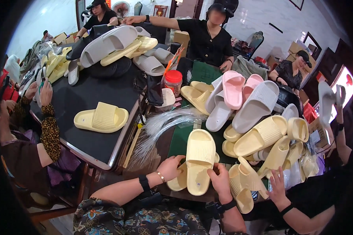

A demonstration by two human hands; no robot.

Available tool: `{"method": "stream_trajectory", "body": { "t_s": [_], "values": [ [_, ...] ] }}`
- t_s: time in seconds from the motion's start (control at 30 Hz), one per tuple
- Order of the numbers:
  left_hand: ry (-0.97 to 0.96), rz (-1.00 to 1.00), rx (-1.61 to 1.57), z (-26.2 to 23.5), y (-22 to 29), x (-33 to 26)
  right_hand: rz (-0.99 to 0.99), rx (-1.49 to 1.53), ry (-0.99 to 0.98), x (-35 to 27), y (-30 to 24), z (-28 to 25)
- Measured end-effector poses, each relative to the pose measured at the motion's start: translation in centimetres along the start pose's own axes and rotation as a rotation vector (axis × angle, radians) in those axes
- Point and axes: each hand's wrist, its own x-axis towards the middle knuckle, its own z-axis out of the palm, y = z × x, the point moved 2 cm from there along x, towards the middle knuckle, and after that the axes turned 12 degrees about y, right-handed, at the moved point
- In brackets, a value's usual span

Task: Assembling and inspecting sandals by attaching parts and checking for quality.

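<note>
left hand (pixel 170 167) — grips pale yellow slide sandal (pixel 199 161) at its left edge | right hand (pixel 220 181) — pinches its right edge | red-lidded jar (pixel 173 83) beyond, by clear plastic strands (pixel 161 127)

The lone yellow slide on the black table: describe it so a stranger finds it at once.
Start at the black table on the left, with slippers heaped along its far edge. Nearer its front edge lies one pale yellow slide, flat, sole down. Unlike the piled ones, it touches no other slipper.

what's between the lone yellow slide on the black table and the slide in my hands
A fanned bundle of clear plastic strands lies between the lone slide and the held slide, per the head view.
</note>
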Motion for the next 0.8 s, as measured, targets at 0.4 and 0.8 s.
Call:
{"method": "stream_trajectory", "body": {
  "t_s": [0.4, 0.8],
  "values": [
    [0.211, -0.108, -0.247, -1.8, -3.9, -0.6, 0.067, 0.287, 0.115, -0.2, -0.7, -0.9],
    [0.236, -0.137, -0.181, -3.1, -4.7, -2.5, -0.208, -0.354, -0.052, -0.7, 1.9, 0.3]
  ]
}}
